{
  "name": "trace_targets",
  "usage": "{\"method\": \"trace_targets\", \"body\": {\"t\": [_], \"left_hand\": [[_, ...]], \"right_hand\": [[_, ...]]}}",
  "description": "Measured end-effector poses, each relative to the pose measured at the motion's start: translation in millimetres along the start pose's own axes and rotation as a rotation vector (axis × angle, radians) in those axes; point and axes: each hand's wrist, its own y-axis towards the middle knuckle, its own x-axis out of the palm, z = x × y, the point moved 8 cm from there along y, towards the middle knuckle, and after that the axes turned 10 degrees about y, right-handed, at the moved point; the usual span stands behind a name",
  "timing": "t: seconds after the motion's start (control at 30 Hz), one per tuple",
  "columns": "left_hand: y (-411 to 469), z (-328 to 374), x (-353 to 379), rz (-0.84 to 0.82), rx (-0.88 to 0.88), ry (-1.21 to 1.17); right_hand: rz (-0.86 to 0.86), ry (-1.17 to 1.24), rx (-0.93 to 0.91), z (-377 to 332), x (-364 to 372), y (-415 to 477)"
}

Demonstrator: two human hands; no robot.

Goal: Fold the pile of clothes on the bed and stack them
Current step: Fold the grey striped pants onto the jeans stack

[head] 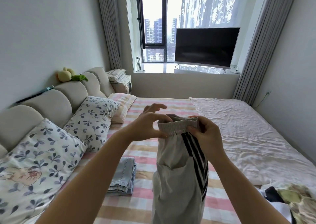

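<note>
I see both arms raised mid-frame, grey trousers [177,169] hanging between hands over checked bed [150,148]. Right hand [207,135] pinches elastic waistband, thumb on top. Left hand [147,125]: thumb and forefinger nip waistband's other end, remaining fingers splayed loose. Black-white stripes down side; no readable label. Folded jeans [124,177] at 8 o'clock; unfolded pile [294,201] at 4 o'clock.
</note>
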Motion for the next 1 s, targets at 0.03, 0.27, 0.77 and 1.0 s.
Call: {"method": "trace_targets", "body": {"t": [0.03,0.27,0.77,1.0], "left_hand": [[-0.7,-1.8,3.4,-0.050,0.009,0.008],[-9.7,-5.6,15.2,-0.167,0.048,-0.161],[-3.4,-56.1,50.3,0.261,-0.306,-0.872],[58.6,-102.2,56.8,0.158,-0.473,-0.894]], "right_hand": [[-0.013,0.006,0.009,1.3,0.1,-0.5],[-0.072,0.079,0.062,9.8,-2.8,-5.7],[-0.158,-0.022,0.188,33.3,-2.8,22.7],[-0.110,-0.267,0.148,68.5,6.8,93.6]]}}
